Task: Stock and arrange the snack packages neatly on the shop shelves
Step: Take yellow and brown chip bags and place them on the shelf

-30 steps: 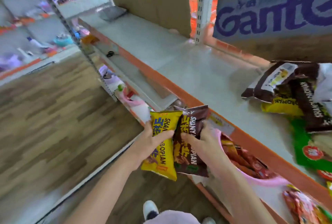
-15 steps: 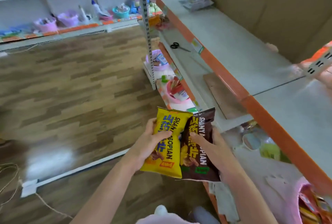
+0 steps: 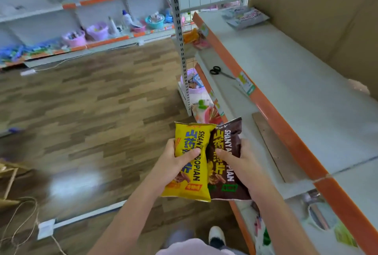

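Observation:
My left hand [image 3: 176,163] grips a yellow snack bag [image 3: 189,185], thumb across its front. Beside it, touching, is a dark brown snack bag [image 3: 227,136] that my right hand [image 3: 239,162] grips the same way. Both bags stand upright in front of me, over the floor and just left of the shelf unit. The grey top shelf [image 3: 296,83] with its orange front edge [image 3: 272,111] runs away to the right; a flat pale package [image 3: 244,16] lies at its far end.
Black scissors [image 3: 216,70] and a brown board [image 3: 272,144] lie on the lower shelf. A perforated upright post [image 3: 180,36] stands at the shelf end. Cardboard [image 3: 319,9] backs the top shelf. Baskets of goods line the far shelves [image 3: 86,36]. A cable [image 3: 20,226] trails on the wooden floor.
The view has swung left along the shelf; the pile of snack bags and the pink basket have left the frame. Both hands keep the same hold on the two bags.

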The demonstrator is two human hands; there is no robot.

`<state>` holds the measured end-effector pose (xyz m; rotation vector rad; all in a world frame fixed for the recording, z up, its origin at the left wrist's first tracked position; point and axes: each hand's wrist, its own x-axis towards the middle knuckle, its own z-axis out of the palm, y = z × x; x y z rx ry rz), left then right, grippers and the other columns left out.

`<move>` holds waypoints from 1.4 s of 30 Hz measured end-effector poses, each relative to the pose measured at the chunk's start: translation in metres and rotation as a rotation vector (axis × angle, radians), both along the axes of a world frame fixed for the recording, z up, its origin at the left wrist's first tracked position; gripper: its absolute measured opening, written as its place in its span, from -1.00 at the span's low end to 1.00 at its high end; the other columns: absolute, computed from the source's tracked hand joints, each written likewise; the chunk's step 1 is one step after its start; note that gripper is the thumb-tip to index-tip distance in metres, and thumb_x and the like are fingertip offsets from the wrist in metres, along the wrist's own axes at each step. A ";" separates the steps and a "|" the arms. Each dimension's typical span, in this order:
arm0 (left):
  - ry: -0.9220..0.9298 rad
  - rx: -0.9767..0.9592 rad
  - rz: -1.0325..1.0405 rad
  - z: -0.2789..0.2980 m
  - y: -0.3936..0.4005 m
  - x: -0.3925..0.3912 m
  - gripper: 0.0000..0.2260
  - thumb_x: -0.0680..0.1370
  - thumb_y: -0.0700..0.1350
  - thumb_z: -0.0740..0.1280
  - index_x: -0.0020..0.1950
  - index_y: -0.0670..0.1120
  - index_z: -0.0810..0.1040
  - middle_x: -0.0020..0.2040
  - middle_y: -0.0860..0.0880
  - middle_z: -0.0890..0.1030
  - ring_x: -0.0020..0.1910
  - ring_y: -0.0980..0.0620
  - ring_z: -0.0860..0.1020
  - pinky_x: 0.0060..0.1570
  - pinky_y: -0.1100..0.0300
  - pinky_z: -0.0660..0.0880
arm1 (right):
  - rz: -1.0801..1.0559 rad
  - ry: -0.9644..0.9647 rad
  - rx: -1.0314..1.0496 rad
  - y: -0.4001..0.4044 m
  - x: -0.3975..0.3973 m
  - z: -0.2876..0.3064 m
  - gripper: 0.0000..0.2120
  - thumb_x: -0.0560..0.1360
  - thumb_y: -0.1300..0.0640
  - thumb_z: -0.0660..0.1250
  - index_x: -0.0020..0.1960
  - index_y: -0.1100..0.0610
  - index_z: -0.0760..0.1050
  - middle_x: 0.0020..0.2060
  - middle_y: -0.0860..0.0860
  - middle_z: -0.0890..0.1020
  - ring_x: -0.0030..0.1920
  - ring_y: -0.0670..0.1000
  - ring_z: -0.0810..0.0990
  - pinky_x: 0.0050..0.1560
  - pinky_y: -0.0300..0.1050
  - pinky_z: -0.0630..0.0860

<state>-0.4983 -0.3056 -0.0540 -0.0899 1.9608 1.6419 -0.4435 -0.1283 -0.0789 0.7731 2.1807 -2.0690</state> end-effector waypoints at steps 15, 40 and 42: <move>0.025 0.034 0.110 -0.014 -0.065 -0.181 -0.65 0.36 0.12 0.46 0.04 0.11 0.42 -0.16 0.15 0.68 -0.19 0.12 0.67 -0.32 0.23 0.54 | 0.093 0.065 -0.088 -0.056 -0.197 0.013 -0.43 0.37 0.09 0.48 0.31 -0.06 0.35 0.06 0.00 0.64 0.03 0.08 0.63 0.09 0.17 0.55; 0.106 -0.001 -0.428 0.003 0.144 -0.439 -0.54 0.34 -0.09 0.53 0.10 0.12 0.37 -0.13 0.13 0.68 -0.17 0.09 0.67 -0.33 0.27 0.54 | -0.397 0.075 -0.094 0.110 -0.380 0.014 -0.72 0.39 0.18 0.44 -0.01 0.00 0.40 -0.08 0.04 0.65 -0.16 0.01 0.66 -0.10 0.00 0.59; 0.148 -0.024 -0.510 0.000 0.168 -0.463 -0.52 0.33 -0.07 0.54 0.15 0.09 0.39 -0.08 0.07 0.68 -0.13 0.07 0.67 -0.23 0.15 0.58 | -0.488 0.061 -0.060 0.121 -0.387 0.013 -0.73 0.40 0.16 0.44 0.00 0.00 0.40 -0.07 0.03 0.65 -0.12 0.03 0.66 -0.04 0.03 0.57</move>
